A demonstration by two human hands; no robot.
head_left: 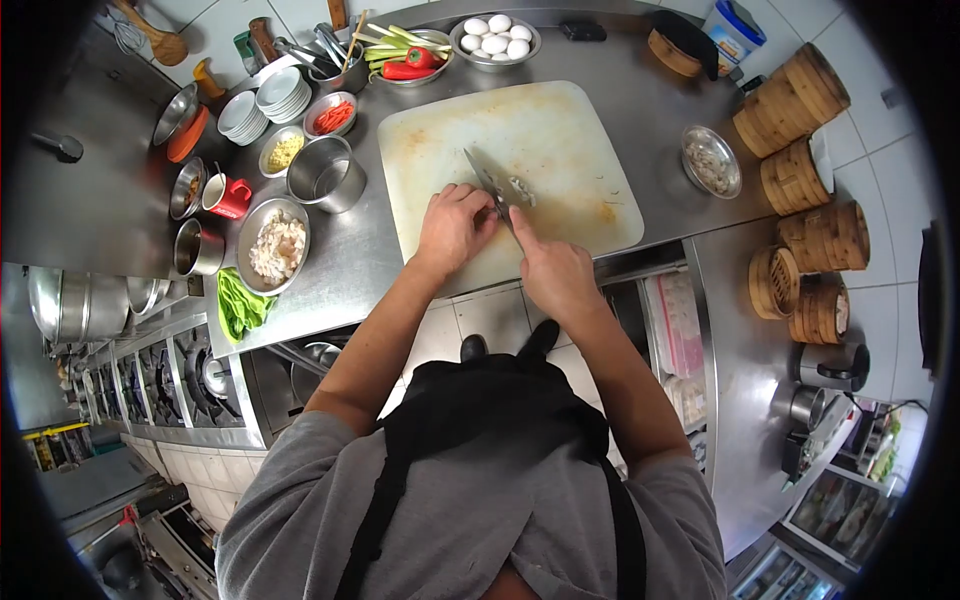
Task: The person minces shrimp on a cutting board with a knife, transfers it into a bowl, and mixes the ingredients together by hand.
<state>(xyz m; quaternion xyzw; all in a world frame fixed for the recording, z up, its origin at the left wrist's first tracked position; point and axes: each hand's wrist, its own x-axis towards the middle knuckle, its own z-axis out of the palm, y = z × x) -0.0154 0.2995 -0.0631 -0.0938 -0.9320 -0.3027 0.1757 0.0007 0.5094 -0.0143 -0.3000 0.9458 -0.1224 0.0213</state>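
A knife lies over the white cutting board, its blade pointing up and to the left. My right hand is closed round its handle, with the index finger stretched along the top. Close beside the blade, my left hand rests on the board with its fingers curled together; what they hold, if anything, is hidden. Small pale chopped pieces lie just right of the blade.
Left of the board stand a metal pot, a bowl of pale chunks and leafy greens. Behind it are vegetables and a bowl of eggs. Bamboo steamers and another bowl stand right.
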